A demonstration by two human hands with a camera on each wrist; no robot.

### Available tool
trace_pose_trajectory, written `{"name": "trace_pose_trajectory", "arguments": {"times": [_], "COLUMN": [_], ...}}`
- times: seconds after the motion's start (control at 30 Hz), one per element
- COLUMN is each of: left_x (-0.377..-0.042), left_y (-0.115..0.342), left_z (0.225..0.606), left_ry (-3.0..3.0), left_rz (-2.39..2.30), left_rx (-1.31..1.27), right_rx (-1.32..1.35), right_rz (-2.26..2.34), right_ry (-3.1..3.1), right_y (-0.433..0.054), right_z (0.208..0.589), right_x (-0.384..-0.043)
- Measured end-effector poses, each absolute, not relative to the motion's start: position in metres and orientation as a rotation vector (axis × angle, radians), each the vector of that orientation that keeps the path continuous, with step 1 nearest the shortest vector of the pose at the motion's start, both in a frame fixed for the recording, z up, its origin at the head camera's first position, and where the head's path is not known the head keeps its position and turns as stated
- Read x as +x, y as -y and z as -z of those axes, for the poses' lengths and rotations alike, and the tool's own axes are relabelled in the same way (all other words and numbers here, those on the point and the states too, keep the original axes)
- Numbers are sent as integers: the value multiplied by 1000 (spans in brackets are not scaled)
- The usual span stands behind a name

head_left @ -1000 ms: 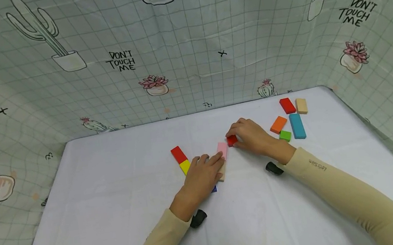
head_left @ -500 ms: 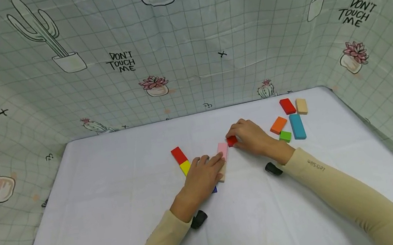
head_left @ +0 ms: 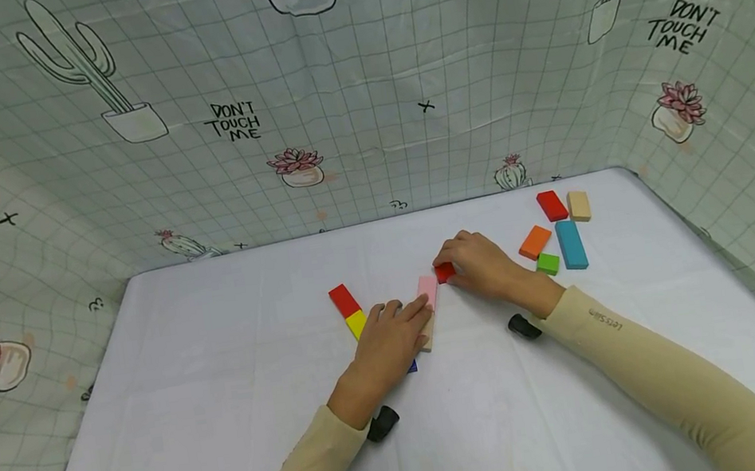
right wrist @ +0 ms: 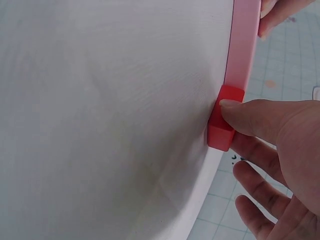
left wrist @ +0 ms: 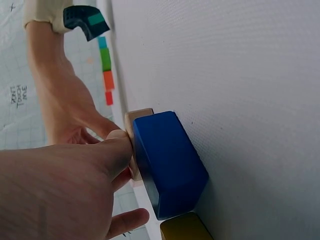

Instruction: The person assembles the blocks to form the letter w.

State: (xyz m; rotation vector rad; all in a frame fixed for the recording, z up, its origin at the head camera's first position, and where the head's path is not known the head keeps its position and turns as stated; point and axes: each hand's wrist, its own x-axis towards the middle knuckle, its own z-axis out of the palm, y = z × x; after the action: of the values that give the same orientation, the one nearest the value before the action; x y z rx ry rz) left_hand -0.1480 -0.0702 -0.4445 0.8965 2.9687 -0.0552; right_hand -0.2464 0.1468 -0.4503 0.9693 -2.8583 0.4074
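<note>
My right hand [head_left: 483, 267] pinches a small red block [right wrist: 221, 134] between thumb and fingers. That block sits against the far end of a pink block [right wrist: 244, 45] on the tabletop. The pink block continues toward me in a line with a plain wooden block [head_left: 430, 338]. With fingers extended, my left hand [head_left: 384, 343] rests along the left side of these two, its thumb at the wooden block. Under that hand lies a blue block [left wrist: 170, 160], mostly hidden in the head view. A yellow block [head_left: 356, 324] and another red block [head_left: 344, 300] slant away to the left.
At the back right lie a red block [head_left: 551, 205], a plain wooden block [head_left: 579, 205], an orange block [head_left: 535, 242], a long teal block [head_left: 571, 244] and a green block [head_left: 547, 264]. A patterned cloth [head_left: 352, 54] rises behind the white tabletop [head_left: 210, 388].
</note>
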Motion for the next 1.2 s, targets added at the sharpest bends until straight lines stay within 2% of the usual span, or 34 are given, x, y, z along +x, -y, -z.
{"name": "trace_pose_trajectory", "arguments": {"times": [1.2], "left_x": [-148], "left_y": [69], "left_z": [446], "left_ry": [-2979], "left_rz": [109], "left_rx": [896], "right_rx": [966], "right_rz": [-398], "right_ry": [2849], "right_y": [-148], "right_z": [449], "right_x": [-246]}}
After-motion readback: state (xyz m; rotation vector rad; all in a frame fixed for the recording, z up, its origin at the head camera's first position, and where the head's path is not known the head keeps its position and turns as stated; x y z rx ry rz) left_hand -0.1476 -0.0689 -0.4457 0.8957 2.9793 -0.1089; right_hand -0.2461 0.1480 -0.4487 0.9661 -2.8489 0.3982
